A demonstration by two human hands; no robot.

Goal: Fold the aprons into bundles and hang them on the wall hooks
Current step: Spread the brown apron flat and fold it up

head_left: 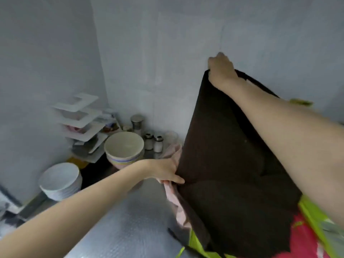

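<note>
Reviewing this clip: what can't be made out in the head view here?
- Wall hooks: none made out on the blurred wall.
- Left hand fingers: tucked behind the brown apron edge.
- Pink cloth: mostly covered by that apron.
- Green and red fabric: cut off by the frame's edge.
- Corner rack contents: blurred.

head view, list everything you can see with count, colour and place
dark apron: 1, dark brown, lifted up against the wall at right
pink cloth: 1, pale pink, under the apron's left edge
bright cloth: 1, green and red, bottom right under the apron
counter: 1, silver, textured, bottom centre
bowl stacks: 2, one cream, centre; one white, left
shakers: 2, white with metal caps, by the wall
metal jar: 1, behind the cream bowls
rack: 1, white, tiered, in the corner
left hand: grips the apron's left edge
right hand: holds the apron's top
</note>
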